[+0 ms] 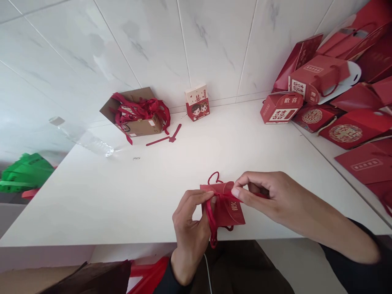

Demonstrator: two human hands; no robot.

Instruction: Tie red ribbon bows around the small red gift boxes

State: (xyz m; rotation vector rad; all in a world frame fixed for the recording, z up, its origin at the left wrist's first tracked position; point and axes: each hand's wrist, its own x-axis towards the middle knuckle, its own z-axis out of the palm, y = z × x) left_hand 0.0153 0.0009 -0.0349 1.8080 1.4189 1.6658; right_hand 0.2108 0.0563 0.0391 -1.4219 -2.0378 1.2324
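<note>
A small red gift box (228,210) rests on the near edge of the white table (153,192). A red ribbon (211,222) runs across its top and hangs down its left side. My left hand (190,228) pinches the ribbon at the box's upper left corner. My right hand (263,196) pinches the same ribbon from the right, fingers closed on it above the box. A red cord loop (214,177) sticks up behind the box.
A cardboard box of red ribbons (137,112) sits at the back, with a loose red ribbon strip (165,139) beside it and a small printed red-and-cream box (197,102) by the wall. Several finished red boxes and bags (333,94) pile up at right. A green object (26,173) lies left.
</note>
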